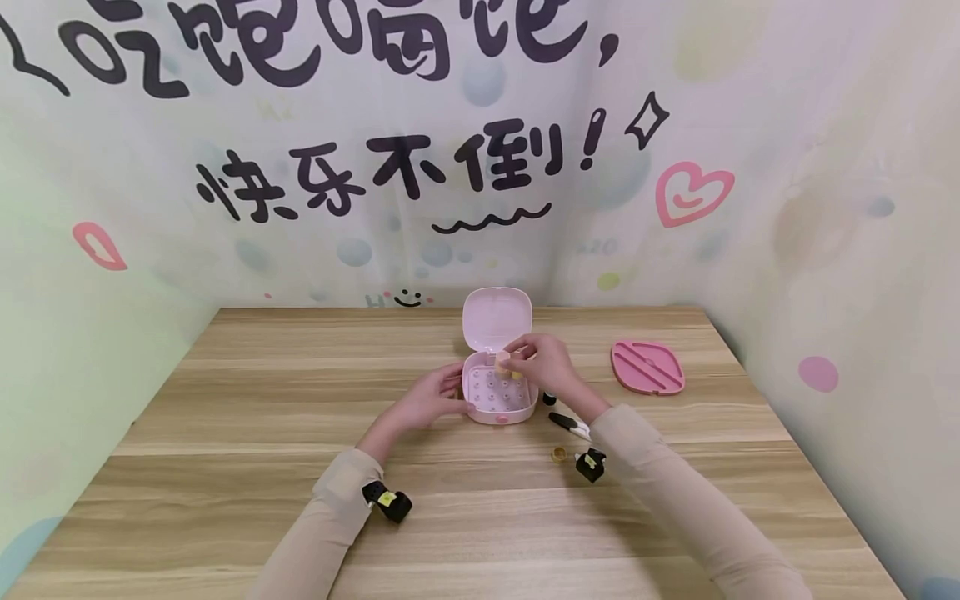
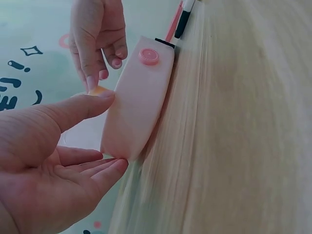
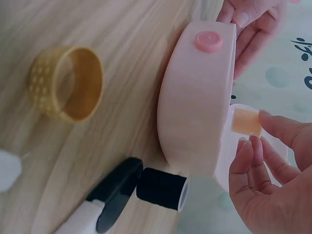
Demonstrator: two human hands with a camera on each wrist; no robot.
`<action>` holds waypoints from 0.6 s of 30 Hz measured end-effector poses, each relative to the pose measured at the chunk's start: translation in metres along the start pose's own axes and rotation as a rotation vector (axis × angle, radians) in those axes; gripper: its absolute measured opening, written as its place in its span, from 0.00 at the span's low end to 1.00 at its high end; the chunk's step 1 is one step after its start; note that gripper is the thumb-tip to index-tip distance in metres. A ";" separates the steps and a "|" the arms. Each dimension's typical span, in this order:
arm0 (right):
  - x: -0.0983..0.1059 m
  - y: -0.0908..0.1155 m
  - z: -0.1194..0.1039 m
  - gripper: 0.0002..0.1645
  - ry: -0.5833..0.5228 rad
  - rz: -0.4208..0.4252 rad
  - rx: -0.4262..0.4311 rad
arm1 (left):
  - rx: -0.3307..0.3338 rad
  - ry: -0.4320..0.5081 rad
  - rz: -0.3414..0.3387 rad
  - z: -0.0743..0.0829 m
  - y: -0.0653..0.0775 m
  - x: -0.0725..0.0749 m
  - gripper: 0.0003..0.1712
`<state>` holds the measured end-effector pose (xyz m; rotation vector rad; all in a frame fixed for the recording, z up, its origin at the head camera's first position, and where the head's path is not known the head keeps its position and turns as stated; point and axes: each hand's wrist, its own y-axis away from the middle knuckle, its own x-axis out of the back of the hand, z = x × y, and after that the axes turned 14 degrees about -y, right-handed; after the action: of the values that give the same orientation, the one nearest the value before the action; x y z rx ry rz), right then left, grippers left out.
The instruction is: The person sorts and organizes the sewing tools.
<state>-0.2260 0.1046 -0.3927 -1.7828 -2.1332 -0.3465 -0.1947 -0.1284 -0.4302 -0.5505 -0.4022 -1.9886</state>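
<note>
A pale pink sewing box (image 1: 501, 418) stands on the table with its lid (image 1: 497, 319) raised; rows of small pegs cover its floor. My left hand (image 1: 426, 404) holds the box at its left side, its thumb at the rim and its fingers at the corner in the left wrist view. Over the box, my right hand (image 1: 546, 364) pinches a yellow-orange thread spool (image 3: 246, 121) between thumb and fingertips. A pink button-like catch (image 3: 208, 41) sits on the box's front wall. The right hand hides part of the box's back right.
Right of the box lie a black thread spool (image 3: 162, 188), black-and-white thread snips (image 1: 570, 425) and a gold thimble (image 3: 67, 84). Farther right is a darker pink slotted tray (image 1: 648, 367). A printed cloth (image 1: 375, 242) hangs behind the table's back edge.
</note>
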 end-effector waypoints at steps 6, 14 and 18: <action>-0.006 -0.003 0.000 0.15 -0.018 0.000 0.020 | 0.028 0.041 0.014 -0.001 0.000 0.000 0.43; -0.014 -0.009 0.001 0.14 -0.036 0.011 0.012 | 0.059 0.073 0.019 0.004 0.001 0.000 0.42; -0.018 -0.009 0.003 0.14 -0.048 0.012 -0.008 | 0.075 0.083 0.023 0.006 0.002 0.000 0.42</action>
<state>-0.2326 0.0878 -0.4023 -1.8253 -2.1559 -0.3132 -0.1920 -0.1260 -0.4257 -0.4217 -0.4154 -1.9583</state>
